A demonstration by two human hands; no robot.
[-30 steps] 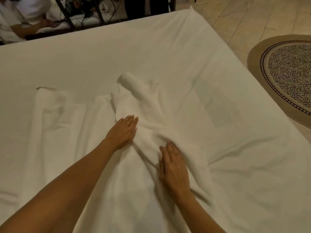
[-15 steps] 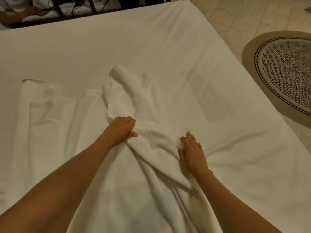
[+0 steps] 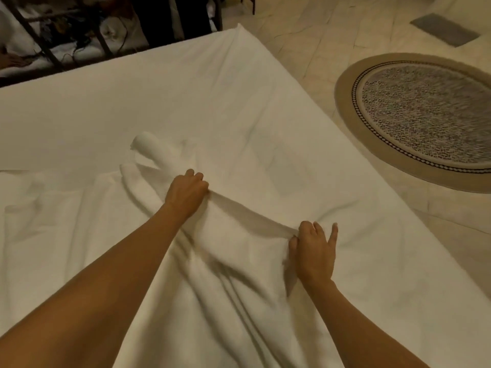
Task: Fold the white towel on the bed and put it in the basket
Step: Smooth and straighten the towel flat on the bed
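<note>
Right now the step in hand looks like drawing one edge of the soft white terry towel [image 3: 239, 261] taut between two grips, so a clean fold line can be made. The towel lies rumpled on the white-sheeted bed [image 3: 186, 88], its near part trailing toward the person and its far end bunched into a loose roll beyond the left hand. No basket is in view, so the putting away is, by my reckoning, some way off.

To do this well, both grips should sit on the same hem and pull apart evenly until the span between them runs straight; a slack or twisted edge would give a crooked fold. The bed sheet is the same white as the towel, so there is a risk of pinching sheet along with towel, and the wrinkles in the sheet just beyond the right hand suggest it may already be dragged a little. Lifting the edge slightly before carrying it over should free it.

The left hand [image 3: 187, 193] reaches forward on a nearly straight arm, knuckles up, fingers curled under and gripping a bunch of towel edge. The right hand [image 3: 313, 251] sits nearer and further right, back of the hand up; the thumb and nearer fingers pinch the towel edge while the outer fingers splay loosely over the sheet. A ridge of towel runs stretched between the two hands.
</note>
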